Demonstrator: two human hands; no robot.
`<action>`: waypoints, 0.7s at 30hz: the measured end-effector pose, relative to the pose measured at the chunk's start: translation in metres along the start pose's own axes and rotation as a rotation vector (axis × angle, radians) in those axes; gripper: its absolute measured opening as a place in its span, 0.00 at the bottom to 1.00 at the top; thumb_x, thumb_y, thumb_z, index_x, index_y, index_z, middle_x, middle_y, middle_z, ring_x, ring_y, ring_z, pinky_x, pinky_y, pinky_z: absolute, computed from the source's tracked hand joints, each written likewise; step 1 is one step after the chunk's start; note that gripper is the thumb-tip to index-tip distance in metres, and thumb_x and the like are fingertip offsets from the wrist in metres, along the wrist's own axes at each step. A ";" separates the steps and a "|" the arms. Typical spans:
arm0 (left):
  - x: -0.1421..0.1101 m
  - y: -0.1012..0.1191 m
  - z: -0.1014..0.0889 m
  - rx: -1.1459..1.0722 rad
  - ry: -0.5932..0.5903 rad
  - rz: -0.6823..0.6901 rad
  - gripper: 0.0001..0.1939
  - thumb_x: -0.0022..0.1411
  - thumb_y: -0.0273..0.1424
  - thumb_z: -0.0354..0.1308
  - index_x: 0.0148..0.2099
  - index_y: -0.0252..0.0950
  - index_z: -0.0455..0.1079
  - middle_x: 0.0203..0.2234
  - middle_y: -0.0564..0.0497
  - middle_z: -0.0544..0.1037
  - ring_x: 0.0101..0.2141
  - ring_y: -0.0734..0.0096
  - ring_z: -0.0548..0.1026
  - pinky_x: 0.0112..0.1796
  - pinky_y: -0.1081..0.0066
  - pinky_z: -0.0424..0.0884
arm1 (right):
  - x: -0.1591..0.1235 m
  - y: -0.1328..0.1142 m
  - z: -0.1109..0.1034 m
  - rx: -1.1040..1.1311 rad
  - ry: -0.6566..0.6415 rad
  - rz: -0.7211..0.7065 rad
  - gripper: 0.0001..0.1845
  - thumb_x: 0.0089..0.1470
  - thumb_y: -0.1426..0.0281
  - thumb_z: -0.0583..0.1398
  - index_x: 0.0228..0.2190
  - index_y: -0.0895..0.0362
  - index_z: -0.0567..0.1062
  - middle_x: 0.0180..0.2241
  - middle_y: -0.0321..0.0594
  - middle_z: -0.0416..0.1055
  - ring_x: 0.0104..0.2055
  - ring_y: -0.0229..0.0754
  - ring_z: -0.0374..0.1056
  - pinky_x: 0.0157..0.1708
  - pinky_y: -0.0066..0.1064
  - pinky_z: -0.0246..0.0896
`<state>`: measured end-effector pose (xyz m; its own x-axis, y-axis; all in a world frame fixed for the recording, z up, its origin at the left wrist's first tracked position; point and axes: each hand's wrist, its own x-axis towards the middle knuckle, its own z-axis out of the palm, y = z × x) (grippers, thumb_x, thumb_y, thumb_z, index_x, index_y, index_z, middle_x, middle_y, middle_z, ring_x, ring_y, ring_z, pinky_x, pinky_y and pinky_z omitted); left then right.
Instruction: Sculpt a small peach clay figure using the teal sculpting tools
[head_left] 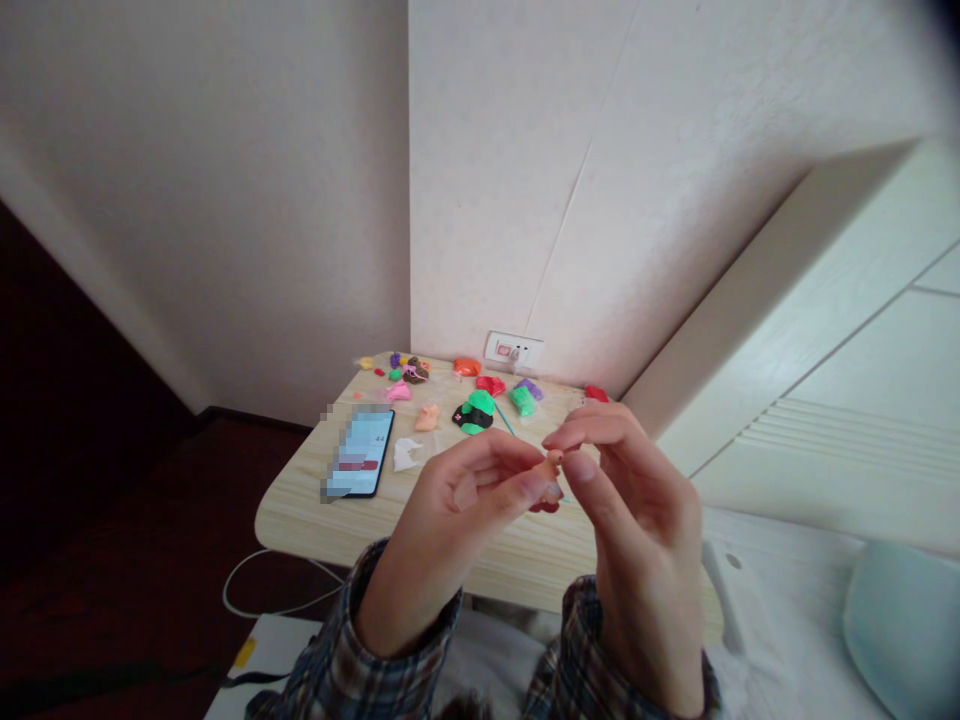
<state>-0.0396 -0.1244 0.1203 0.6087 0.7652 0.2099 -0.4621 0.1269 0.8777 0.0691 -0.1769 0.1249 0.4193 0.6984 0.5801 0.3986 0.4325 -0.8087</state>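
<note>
Between the fingertips of both hands, above the table's front half, is a small peach-coloured clay piece [555, 457] with a dark spot on it. My left hand [480, 500] pinches it from below, and its fingers partly hide the piece. From the other side, the thumb and forefinger of my right hand [637, 510] close on its top. Beyond the hands, a green and black clay shape [474, 412] lies on the table. Near it are a packet of peach clay [427, 418] and a white wrapper or clay packet [407, 455].
The small wooden table [300, 520] stands against the wall, below a socket [514, 349]. On its left lies a phone [367, 455] with a lit screen. Several coloured clay packets, one of them red [490, 385], line the back. A white cable [229, 590] loops below.
</note>
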 end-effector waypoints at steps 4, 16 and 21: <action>0.001 -0.001 -0.001 0.007 -0.011 0.009 0.03 0.57 0.27 0.61 0.30 0.35 0.74 0.23 0.55 0.74 0.28 0.78 0.73 0.34 0.79 0.70 | -0.001 -0.003 0.000 0.013 0.006 0.006 0.06 0.56 0.66 0.59 0.28 0.52 0.73 0.29 0.34 0.67 0.35 0.39 0.62 0.34 0.31 0.56; 0.001 0.008 -0.036 0.097 0.253 0.148 0.04 0.55 0.32 0.64 0.32 0.37 0.76 0.22 0.55 0.75 0.27 0.77 0.72 0.32 0.77 0.69 | 0.046 0.178 0.012 -0.546 -0.009 0.326 0.13 0.59 0.65 0.56 0.33 0.62 0.75 0.35 0.44 0.74 0.37 0.42 0.70 0.41 0.39 0.66; 0.003 0.009 -0.043 0.075 0.316 0.143 0.06 0.51 0.31 0.66 0.31 0.35 0.75 0.22 0.54 0.75 0.27 0.76 0.72 0.31 0.75 0.69 | 0.053 0.223 0.042 -0.740 -0.087 0.419 0.18 0.58 0.64 0.57 0.49 0.58 0.68 0.49 0.44 0.68 0.46 0.44 0.68 0.44 0.43 0.67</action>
<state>-0.0696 -0.0936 0.1106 0.3064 0.9306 0.2002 -0.4726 -0.0338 0.8806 0.1460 -0.0195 -0.0286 0.5987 0.7721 0.2132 0.6676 -0.3340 -0.6654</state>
